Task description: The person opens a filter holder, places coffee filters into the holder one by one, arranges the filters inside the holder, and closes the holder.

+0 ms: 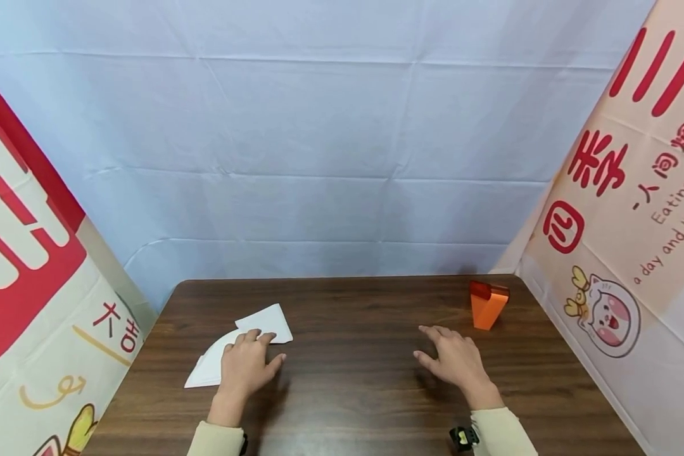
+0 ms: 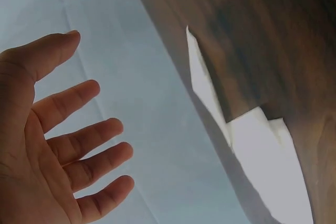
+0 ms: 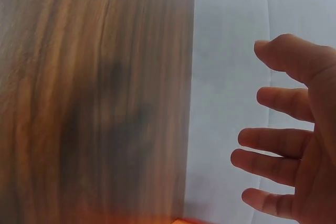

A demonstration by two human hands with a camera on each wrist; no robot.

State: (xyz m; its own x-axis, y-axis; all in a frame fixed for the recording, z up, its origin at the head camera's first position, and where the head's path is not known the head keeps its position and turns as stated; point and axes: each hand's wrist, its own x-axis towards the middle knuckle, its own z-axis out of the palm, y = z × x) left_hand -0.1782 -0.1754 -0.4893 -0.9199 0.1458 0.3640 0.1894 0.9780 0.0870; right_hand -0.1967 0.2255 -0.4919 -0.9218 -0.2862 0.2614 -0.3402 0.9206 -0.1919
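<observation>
My left hand (image 1: 245, 366) hovers over the left side of the table with relaxed, spread fingers and holds nothing. In the head view it overlaps some white folded paper pieces (image 1: 208, 367), fanned out and partly hidden behind it. The left wrist view shows the papers (image 2: 268, 161) apart from the left hand (image 2: 58, 145). Over the right side, my right hand (image 1: 453, 359) is held with loose fingers and nothing in them. Just beyond it stands an orange wedge-shaped holder (image 1: 488, 309) with a darker, see-through reddish side. The right wrist view shows that hand (image 3: 289, 150) with its fingers apart.
The dark wood-grain table (image 1: 348, 392) ends at a pale blue cloth backdrop (image 1: 319, 158). Printed cloths hang at the left (image 1: 34, 253) and the right (image 1: 621, 221), close along the table's side edges. A shadow falls on the wood under each hand.
</observation>
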